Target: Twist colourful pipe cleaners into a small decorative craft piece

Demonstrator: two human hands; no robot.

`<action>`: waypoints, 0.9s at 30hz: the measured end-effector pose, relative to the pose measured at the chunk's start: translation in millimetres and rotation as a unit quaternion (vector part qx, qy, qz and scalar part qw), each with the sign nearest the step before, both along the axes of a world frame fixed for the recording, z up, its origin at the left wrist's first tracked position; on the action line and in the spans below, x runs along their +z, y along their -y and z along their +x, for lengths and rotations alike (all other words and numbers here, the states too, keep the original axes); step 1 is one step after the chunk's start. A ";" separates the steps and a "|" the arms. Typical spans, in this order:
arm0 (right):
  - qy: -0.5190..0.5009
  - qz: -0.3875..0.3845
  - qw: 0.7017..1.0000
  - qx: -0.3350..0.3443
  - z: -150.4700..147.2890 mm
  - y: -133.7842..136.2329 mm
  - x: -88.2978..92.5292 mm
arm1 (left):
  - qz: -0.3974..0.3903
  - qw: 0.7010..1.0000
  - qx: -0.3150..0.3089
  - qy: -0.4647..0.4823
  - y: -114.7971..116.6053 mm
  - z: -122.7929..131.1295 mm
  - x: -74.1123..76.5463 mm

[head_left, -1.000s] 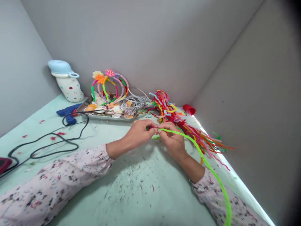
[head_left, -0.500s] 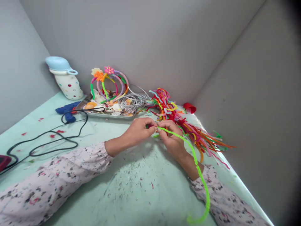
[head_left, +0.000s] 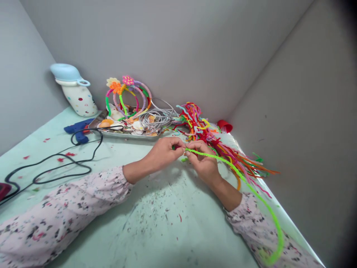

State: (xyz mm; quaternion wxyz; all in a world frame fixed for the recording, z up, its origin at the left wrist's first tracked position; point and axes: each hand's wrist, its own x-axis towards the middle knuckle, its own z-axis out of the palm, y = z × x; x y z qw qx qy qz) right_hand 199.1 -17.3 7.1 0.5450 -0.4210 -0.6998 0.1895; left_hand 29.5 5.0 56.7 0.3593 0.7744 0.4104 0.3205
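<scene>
A long lime-green pipe cleaner [head_left: 240,174] runs from my fingertips over my right wrist and curls down past the right sleeve. My right hand [head_left: 205,163] pinches it near its upper end between thumb and fingers. My left hand [head_left: 167,152] is closed right beside it, thumb against forefinger. Dark red and green bits show between the left fingers, mostly hidden, and look like part of a pipe cleaner. The two sets of fingertips nearly touch, above the table. Behind my right hand lies a big bundle of mixed-colour pipe cleaners [head_left: 216,143].
A metal tray [head_left: 131,136] holds scraps, grey wire coils [head_left: 158,121] and flowered headbands [head_left: 145,95]. Left of it are a blue glue gun [head_left: 80,130], its black cord [head_left: 60,154] and a white bottle [head_left: 79,98]. A red cup [head_left: 224,125] stands by the wall.
The hanging length of lime-green pipe cleaner has swung right, from beside my right forearm to across the sleeve. Both hands keep nearly the same pinched position.
</scene>
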 end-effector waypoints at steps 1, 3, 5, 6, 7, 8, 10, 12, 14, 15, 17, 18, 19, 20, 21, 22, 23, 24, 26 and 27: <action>0.000 -0.004 1.000 -0.002 -0.3 1.0 1.0 | 0.003 1.000 -0.003 0.001 -0.3 0.0 -0.3; -0.006 -0.014 1.000 -0.005 -1.2 2.8 2.9 | 0.010 1.000 -0.007 0.001 -0.7 0.2 -0.4; -0.018 -0.024 1.000 -0.002 -2.0 3.7 4.1 | 0.012 1.000 -0.008 -0.001 -0.8 0.4 0.2; -0.025 -0.028 0.999 0.002 -2.1 3.7 4.2 | 0.012 1.000 -0.008 -0.004 -0.6 0.5 0.7; -0.030 -0.031 0.999 0.006 -2.1 3.4 3.9 | 0.010 1.000 -0.007 -0.006 -0.5 0.5 1.2; -0.034 -0.034 0.999 0.010 -1.9 2.9 3.2 | 0.008 1.000 -0.007 -0.008 -0.3 0.4 1.6; -0.040 -0.036 0.998 0.015 -1.0 1.6 1.6 | 0.006 1.000 -0.008 -0.010 0.1 0.2 1.8; -0.042 -0.037 0.998 0.015 0.1 0.4 0.3 | 0.010 1.000 -0.008 -0.007 0.3 0.0 1.4; -0.041 -0.042 0.998 0.012 1.1 -0.2 -0.1 | 0.014 1.000 -0.009 -0.006 0.5 -0.2 0.9; -0.041 -0.044 0.998 0.011 1.4 -0.3 0.0 | 0.015 1.000 -0.009 -0.007 0.6 -0.2 0.7; -0.040 -0.049 0.998 0.009 1.4 -0.4 0.1 | 0.013 1.000 -0.007 -0.007 1.1 0.0 0.7; -0.043 -0.051 0.998 0.009 1.2 -0.6 0.0 | 0.012 1.000 -0.006 -0.007 1.3 0.0 0.8; -0.046 -0.051 0.998 0.009 0.7 -0.7 -0.2 | 0.011 1.000 -0.006 -0.005 1.4 0.0 0.8; -0.050 -0.052 0.997 0.009 0.3 -1.0 -0.6 | 0.011 1.000 -0.006 -0.003 1.4 0.0 0.7; -0.054 -0.053 0.997 0.009 -0.2 -1.2 -1.0 | 0.010 1.000 -0.007 -0.002 1.2 -0.1 0.6; -0.056 -0.052 0.997 0.009 -0.6 -1.4 -1.3 | 0.010 1.000 -0.007 -0.002 1.0 -0.3 0.4; -0.055 -0.049 0.997 0.009 -0.7 -1.4 -1.5 | 0.008 1.000 -0.007 -0.001 0.6 -0.6 0.1; -0.050 -0.043 0.998 0.009 -0.5 -1.3 -1.4 | 0.006 1.000 -0.008 -0.002 0.2 -0.9 -0.2; -0.030 -0.030 0.999 0.011 0.5 -0.6 -0.5 | -0.002 1.000 -0.008 -0.003 -0.6 -1.5 -0.7; -0.019 -0.025 0.999 0.016 1.2 0.2 0.3 | -0.006 1.000 -0.007 -0.003 -1.0 -1.7 -0.8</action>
